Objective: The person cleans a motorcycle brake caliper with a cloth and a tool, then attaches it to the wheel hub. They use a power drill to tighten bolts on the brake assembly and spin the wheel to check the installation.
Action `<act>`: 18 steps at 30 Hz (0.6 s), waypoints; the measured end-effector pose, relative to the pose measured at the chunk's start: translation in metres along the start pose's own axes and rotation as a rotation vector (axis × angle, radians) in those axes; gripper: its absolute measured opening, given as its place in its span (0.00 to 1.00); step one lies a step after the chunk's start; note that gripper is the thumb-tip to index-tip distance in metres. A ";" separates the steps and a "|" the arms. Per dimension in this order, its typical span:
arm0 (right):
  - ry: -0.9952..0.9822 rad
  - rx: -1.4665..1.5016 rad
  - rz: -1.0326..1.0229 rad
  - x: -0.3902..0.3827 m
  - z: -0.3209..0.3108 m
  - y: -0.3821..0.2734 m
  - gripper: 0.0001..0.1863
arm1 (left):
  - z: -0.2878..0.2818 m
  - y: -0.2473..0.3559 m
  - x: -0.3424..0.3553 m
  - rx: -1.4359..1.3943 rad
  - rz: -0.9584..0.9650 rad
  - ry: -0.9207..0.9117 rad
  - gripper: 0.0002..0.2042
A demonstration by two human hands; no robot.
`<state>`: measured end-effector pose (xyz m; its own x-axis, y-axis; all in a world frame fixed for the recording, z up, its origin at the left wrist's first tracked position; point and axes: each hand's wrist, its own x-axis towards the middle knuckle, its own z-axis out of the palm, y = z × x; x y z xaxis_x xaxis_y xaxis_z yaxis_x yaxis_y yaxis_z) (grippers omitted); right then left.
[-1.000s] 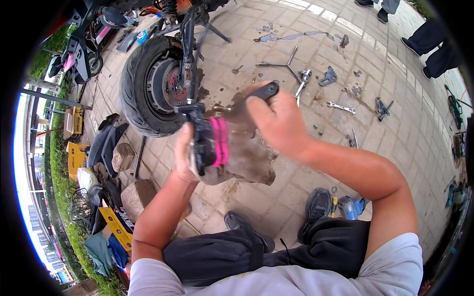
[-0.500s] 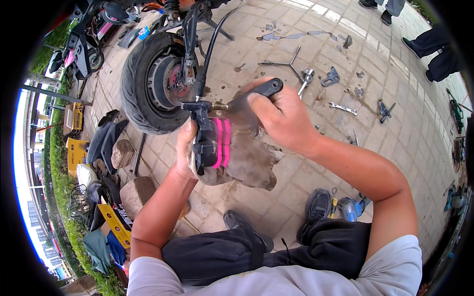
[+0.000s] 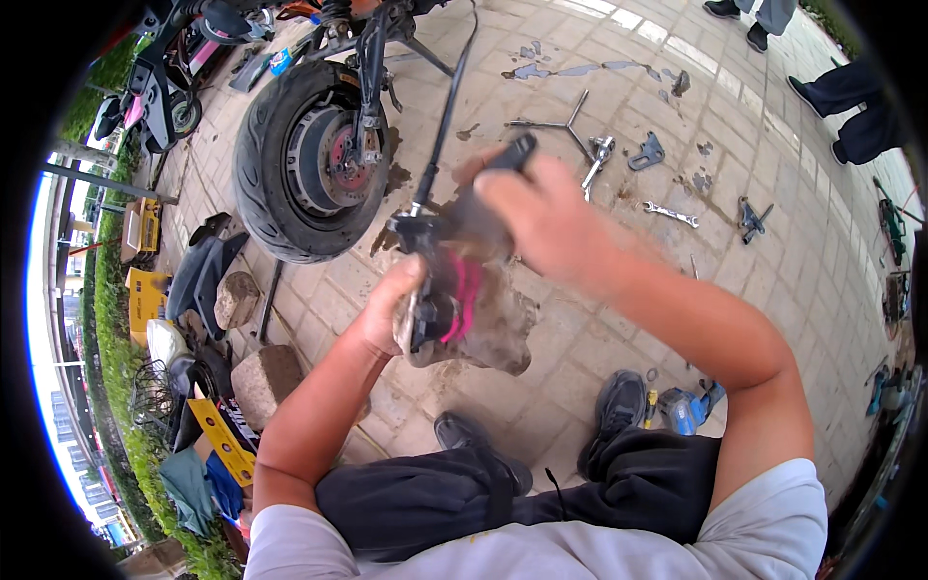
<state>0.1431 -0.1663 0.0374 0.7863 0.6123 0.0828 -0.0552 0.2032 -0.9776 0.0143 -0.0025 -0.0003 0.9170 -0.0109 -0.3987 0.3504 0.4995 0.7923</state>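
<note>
My left hand (image 3: pixel 387 311) is wrapped round a black brake caliper (image 3: pixel 421 235) with bright pink bands on its side and a dirty grey-brown rag (image 3: pixel 503 338) bunched beneath it. A black brake hose (image 3: pixel 447 126) runs up from the caliper's top. My right hand (image 3: pixel 553 215), smeared by motion, is closed on a dark flat piece (image 3: pixel 520 153) with a rounded end, its lower part against or just beside the caliper's upper right side; blur hides whether they touch. To the left of the hose stands a scooter wheel (image 3: pixel 280 174) with a red-centred hub and a black tyre.
On the paving right of my hands lie a three-armed wrench (image 3: pixel 572 124), a ratchet (image 3: pixel 599 162), a metal bracket (image 3: pixel 646 152) and a spanner (image 3: pixel 672 214). A blue power tool (image 3: pixel 684 411) rests by my right shoe. Stone blocks (image 3: pixel 266 385) and boxes stand left. Bystanders' legs (image 3: pixel 851 106) show far right.
The caliper, rag and my left hand have shifted right, and the caliper has tilted. My right hand and the dark piece have moved slightly up and left. The hose has swung right.
</note>
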 end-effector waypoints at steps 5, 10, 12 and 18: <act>0.006 -0.123 -0.192 -0.020 0.011 -0.001 0.12 | 0.007 0.008 0.002 -0.100 0.061 0.019 0.30; -0.113 -0.088 0.137 0.000 -0.007 -0.006 0.13 | -0.002 -0.004 -0.001 0.025 0.026 0.025 0.36; -0.205 -0.073 -0.054 -0.008 -0.005 0.009 0.12 | 0.000 0.004 0.001 -0.047 0.077 -0.022 0.33; 0.062 -0.104 -0.021 -0.014 0.002 0.018 0.12 | 0.006 0.017 -0.006 -0.250 0.197 -0.056 0.30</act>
<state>0.1298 -0.1697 0.0192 0.8231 0.5601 0.0942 0.0231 0.1327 -0.9909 0.0161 0.0009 0.0185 0.9740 0.0627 -0.2177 0.1143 0.6939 0.7109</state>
